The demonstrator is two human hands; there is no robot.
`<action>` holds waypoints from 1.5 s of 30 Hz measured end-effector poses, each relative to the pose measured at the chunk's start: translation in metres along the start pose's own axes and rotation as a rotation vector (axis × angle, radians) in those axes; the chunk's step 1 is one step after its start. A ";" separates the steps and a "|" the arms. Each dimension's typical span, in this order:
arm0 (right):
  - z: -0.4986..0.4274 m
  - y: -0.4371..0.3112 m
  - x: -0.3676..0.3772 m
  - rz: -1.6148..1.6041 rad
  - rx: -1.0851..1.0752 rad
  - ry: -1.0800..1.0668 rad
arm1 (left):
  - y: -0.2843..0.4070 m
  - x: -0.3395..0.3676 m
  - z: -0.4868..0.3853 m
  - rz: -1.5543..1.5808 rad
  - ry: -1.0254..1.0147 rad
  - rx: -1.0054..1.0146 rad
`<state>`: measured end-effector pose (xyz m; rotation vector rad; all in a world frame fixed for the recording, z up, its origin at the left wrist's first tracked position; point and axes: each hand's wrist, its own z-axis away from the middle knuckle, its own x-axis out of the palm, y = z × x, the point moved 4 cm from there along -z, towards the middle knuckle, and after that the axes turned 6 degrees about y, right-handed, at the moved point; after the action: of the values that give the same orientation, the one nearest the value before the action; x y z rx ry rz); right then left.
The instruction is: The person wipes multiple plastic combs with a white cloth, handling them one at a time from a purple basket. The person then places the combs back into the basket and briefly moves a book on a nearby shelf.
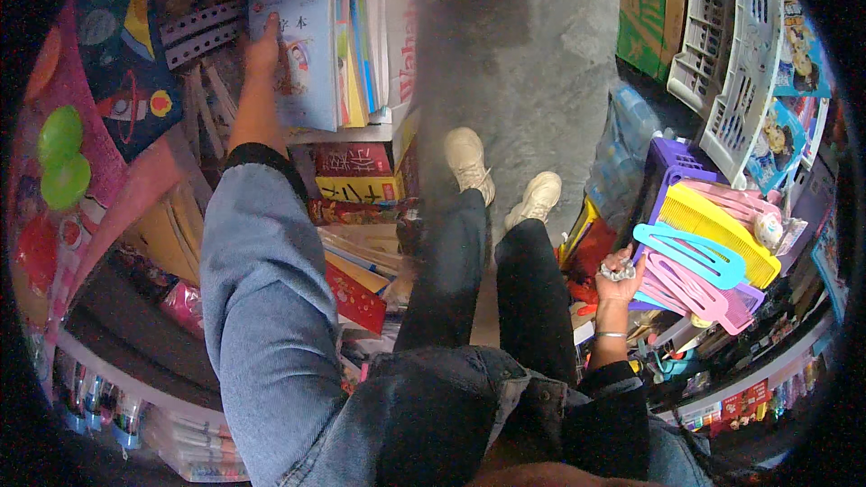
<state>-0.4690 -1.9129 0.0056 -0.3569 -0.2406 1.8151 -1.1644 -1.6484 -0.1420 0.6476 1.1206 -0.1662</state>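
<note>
My left hand [262, 47] lies at the left edge of a blue exercise book [308, 91], its thumb over the cover; the other fingers are hidden. Several books and folders with coloured edges [358, 47] stand right beside that book. At the right, my right hand [619, 274] is turned palm up, holding a crumpled whitish wad [617, 270], perhaps paper or plastic. Just beyond it sits a purple plastic basket [666, 166] with a yellow comb [717, 233] and a large light-blue hair clip [690, 253]. Pink hair clips [683, 287] lie nearest to this hand.
White plastic crates [734, 67] and a green-printed cardboard box [651, 7] stand at the upper right, near wrapped bottles [629, 115]. A concrete floor strip [561, 67] runs between the shelves. Boxes and a red packet [355, 297] sit at the left.
</note>
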 end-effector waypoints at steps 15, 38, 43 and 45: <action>-0.002 0.000 0.006 -0.128 0.020 0.061 | 0.000 0.006 0.034 -0.274 0.050 -0.013; 0.024 0.008 -0.025 -0.568 0.254 -0.230 | -0.032 -0.069 0.550 0.033 -1.006 0.352; 0.035 0.019 -0.054 -0.585 0.191 -0.202 | 0.009 -0.070 0.532 0.146 -0.916 0.349; 0.041 0.023 -0.061 -0.579 0.258 -0.147 | 0.045 -0.065 0.523 0.263 -0.897 0.343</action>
<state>-0.4895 -1.9772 0.0433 0.0337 -0.1836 1.2780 -0.7645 -1.9171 0.0766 0.8908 0.1361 -0.3811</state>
